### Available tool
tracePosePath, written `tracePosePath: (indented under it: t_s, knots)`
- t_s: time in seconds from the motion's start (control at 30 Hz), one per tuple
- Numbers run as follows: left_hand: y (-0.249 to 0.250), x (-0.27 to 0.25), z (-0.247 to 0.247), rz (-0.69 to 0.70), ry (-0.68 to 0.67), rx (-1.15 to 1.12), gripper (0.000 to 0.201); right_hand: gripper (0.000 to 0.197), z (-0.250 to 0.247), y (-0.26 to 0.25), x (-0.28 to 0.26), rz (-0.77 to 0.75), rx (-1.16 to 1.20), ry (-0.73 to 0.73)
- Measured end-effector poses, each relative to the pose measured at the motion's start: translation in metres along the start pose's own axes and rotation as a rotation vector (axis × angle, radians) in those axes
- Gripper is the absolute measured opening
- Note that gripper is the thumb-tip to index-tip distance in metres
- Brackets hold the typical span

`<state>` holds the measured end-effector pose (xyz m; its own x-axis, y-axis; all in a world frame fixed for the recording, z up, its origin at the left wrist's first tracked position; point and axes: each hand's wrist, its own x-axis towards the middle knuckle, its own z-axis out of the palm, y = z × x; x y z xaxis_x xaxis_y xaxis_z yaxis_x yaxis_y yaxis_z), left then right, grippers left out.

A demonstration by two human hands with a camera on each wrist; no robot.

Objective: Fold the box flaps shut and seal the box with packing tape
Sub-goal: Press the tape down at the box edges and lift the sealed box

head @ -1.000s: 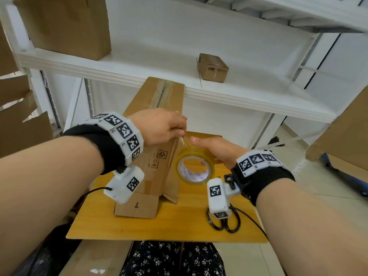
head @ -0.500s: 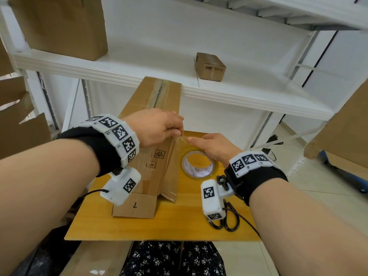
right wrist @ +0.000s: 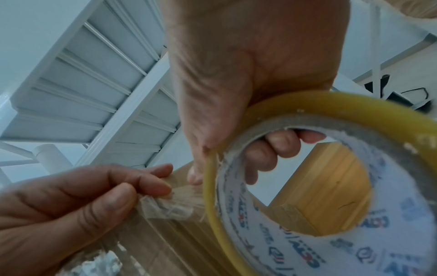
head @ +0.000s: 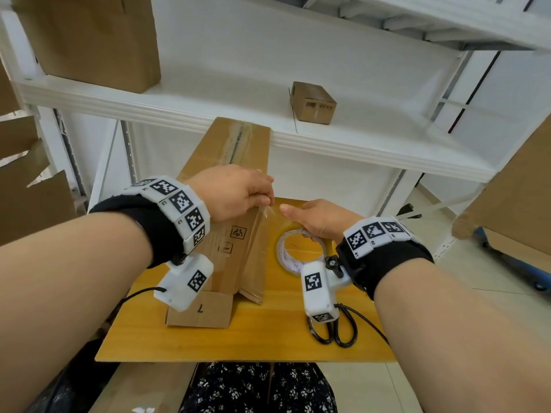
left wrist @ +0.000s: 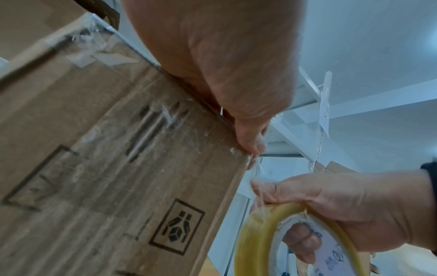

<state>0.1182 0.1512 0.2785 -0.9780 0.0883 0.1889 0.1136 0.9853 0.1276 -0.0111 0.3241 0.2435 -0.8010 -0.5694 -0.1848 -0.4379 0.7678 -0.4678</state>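
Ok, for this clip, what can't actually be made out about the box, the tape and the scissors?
- Scissors: head view, blades hidden under the right wrist camera; only the black handles show.
- Box: the flaps nearest the person are partly covered by the left wrist camera, so their closure is unclear.
- Tape roll: core print is blurred in both wrist views.
- Tape end pinched by the left hand: clear film, edges hard to trace; the right hand covers part of the roll.

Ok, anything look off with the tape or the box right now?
Yes. The tape end pinched by the left hand is crumpled and stringy rather than flat coming off the roll. The box carries old, wrinkled tape remnants.
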Motion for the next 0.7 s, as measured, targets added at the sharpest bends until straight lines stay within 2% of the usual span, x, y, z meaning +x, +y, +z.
tracePosePath:
  t_s: [0.2, 0.47, 0.57, 0.63, 0.7]
  knots:
    - [0.0, 0.0, 0.0, -0.015, 0.012, -0.002, 0.026, 0.058, 0.001, -0.001, -0.005, -0.057, -0.177, 0.035]
    - [-0.002, 0.0, 0.003, -0.006, 0.045, -0.009, 0.022, 0.051, 0.007, 0.007, -0.007, -0.105, -0.112, 0.07]
    - [0.001, -0.002, 0.0, 0.014, 0.058, -0.036, 0.03, 0.056, 0.009, 0.007, -0.006, -0.097, -0.058, 0.093]
    - [0.006, -0.006, -0.002, 0.042, 0.209, -0.119, 0.038, 0.056, 0.011, 0.008, -0.006, -0.084, -0.048, 0.101]
    - [0.014, -0.011, -0.004, 0.093, 0.462, -0.173, 0.031, 0.056, 0.012, 0.011, -0.007, -0.073, -0.053, 0.1]
